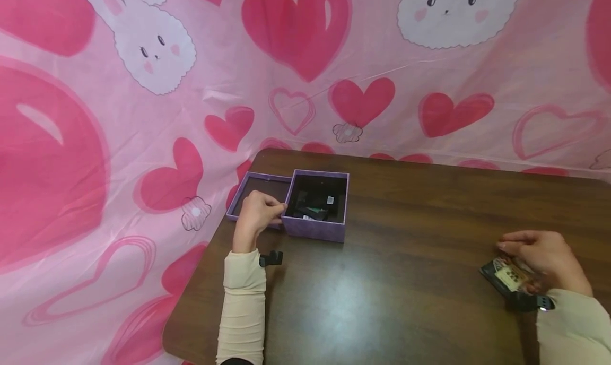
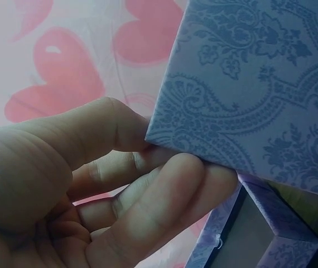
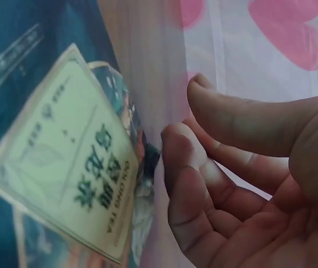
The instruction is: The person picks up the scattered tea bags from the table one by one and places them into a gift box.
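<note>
A purple patterned box [image 1: 315,231] stands uncovered on the table, with dark packets [image 1: 316,206] inside. My left hand [image 1: 260,214] grips its near left corner; in the left wrist view the thumb is at the edge, with the fingertips [image 2: 184,167] against the corner from the other side. On the right, a dark tea packet [image 3: 53,184] with a pale label reading "OOLONG TEA" lies beside and partly under my right hand [image 1: 549,256]. The right fingers [image 3: 184,195] are loosely curled near the packet's edge, the thumb apart from them, holding nothing.
The upturned box lid [image 1: 261,187] lies against the box's left side, near the table's left edge. Brown wooden tabletop [image 1: 406,237] spans the space between the hands. A pink cloth with hearts and rabbits [image 1: 296,110] hangs behind and left of the table.
</note>
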Motion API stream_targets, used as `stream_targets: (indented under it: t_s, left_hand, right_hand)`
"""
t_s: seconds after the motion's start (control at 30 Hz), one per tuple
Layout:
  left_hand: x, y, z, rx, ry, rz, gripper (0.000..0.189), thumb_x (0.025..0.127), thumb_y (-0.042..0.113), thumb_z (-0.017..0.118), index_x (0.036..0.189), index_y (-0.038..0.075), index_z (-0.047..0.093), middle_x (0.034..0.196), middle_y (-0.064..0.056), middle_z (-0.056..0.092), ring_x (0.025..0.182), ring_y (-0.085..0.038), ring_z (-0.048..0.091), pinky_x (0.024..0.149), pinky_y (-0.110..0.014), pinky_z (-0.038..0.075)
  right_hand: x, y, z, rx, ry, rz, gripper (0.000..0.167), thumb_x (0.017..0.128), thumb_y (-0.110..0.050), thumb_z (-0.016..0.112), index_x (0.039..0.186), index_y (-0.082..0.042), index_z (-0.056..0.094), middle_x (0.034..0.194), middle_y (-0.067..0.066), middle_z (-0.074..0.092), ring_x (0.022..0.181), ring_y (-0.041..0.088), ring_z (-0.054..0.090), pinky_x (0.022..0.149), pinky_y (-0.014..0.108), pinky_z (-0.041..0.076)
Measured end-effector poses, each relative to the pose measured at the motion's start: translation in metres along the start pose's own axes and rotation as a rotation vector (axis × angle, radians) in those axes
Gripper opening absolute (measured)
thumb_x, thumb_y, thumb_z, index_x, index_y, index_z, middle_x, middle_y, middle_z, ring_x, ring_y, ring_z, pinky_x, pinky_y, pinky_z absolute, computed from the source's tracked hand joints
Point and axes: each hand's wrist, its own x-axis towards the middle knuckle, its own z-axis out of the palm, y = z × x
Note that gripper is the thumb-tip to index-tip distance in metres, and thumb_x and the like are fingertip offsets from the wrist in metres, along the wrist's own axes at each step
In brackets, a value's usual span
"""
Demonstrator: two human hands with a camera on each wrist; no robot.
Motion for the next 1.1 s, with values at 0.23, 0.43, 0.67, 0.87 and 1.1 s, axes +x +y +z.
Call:
stream_targets:
  t_s: [0.23, 0.43, 0.67, 0.87, 1.1]
  left_hand:
    - [-0.001, 0.000, -0.001, 0.008, 0.000, 0.008, 0.012, 0.086, 0.009, 0.080, 0.085, -0.003, 0.079, 0.080, -0.013, 0.072, 0.071, -0.033, 0.074, 0.066, -0.035, 0.060]
    - [-0.001, 0.002, -0.001, 0.017, 0.003, 0.014, 0.013, 0.086, 0.011, 0.081, 0.085, -0.003, 0.080, 0.079, -0.013, 0.072, 0.068, -0.031, 0.074, 0.067, -0.035, 0.060]
    - [-0.002, 0.001, -0.001, 0.011, 0.004, 0.011, 0.013, 0.086, 0.010, 0.080, 0.084, -0.003, 0.080, 0.079, -0.013, 0.072, 0.070, -0.033, 0.074, 0.066, -0.034, 0.060]
    - [-0.002, 0.000, -0.001, 0.001, 0.011, 0.019, 0.012, 0.087, 0.009, 0.080, 0.084, -0.003, 0.079, 0.079, -0.013, 0.072, 0.069, -0.033, 0.074, 0.065, -0.035, 0.060]
    - [-0.001, 0.000, -0.001, 0.001, 0.003, 0.008, 0.012, 0.087, 0.009, 0.080, 0.085, -0.003, 0.080, 0.080, -0.013, 0.072, 0.070, -0.032, 0.074, 0.067, -0.036, 0.060]
  right_hand:
    - [0.005, 0.005, -0.008, -0.260, 0.114, -0.073, 0.056, 0.099, -0.037, 0.063, 0.126, 0.012, 0.060, 0.119, 0.036, 0.061, 0.090, 0.043, 0.060, 0.058, 0.048, 0.052]
    - [0.007, 0.006, -0.011, -0.321, 0.082, -0.115, 0.046, 0.100, -0.029, 0.064, 0.121, 0.012, 0.063, 0.110, 0.030, 0.067, 0.085, 0.031, 0.060, 0.060, 0.039, 0.050]
    - [0.008, 0.005, -0.008, -0.293, 0.060, -0.129, 0.031, 0.099, -0.013, 0.059, 0.114, 0.014, 0.065, 0.095, 0.017, 0.073, 0.076, 0.012, 0.058, 0.060, 0.030, 0.045]
    - [0.006, 0.003, -0.007, -0.173, -0.001, -0.086, 0.032, 0.100, -0.006, 0.051, 0.120, 0.017, 0.059, 0.090, 0.011, 0.072, 0.067, 0.018, 0.060, 0.053, 0.039, 0.054]
    - [0.008, 0.001, -0.010, -0.327, 0.033, -0.195, 0.027, 0.094, -0.001, 0.053, 0.110, 0.017, 0.064, 0.099, 0.027, 0.069, 0.074, 0.013, 0.053, 0.058, 0.026, 0.045]
